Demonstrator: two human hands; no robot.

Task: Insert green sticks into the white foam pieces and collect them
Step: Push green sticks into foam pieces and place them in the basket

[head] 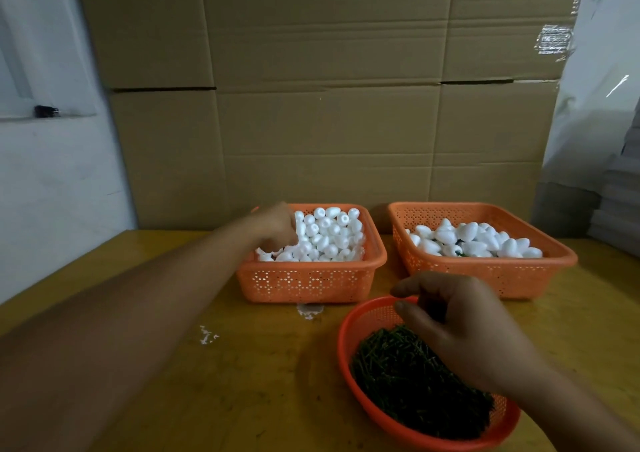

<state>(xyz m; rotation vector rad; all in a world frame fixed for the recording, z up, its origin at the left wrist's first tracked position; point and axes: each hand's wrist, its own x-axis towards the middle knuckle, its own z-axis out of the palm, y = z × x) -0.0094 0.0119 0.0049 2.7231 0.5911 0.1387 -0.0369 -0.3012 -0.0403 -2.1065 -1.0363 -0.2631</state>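
Centrally, basket (311, 280) of foam pieces (329, 236), bowl (349, 340) of sticks (408, 382)

Person: left hand (277, 224) and right hand (460, 330) bare; both forearms bare, no sleeves, rings or watch visible.

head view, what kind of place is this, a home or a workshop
Probably a small assembly workshop or packing room: stacked cardboard cartons wall off a wooden table, and bulk parts fill orange baskets, white foam pieces and green sticks.
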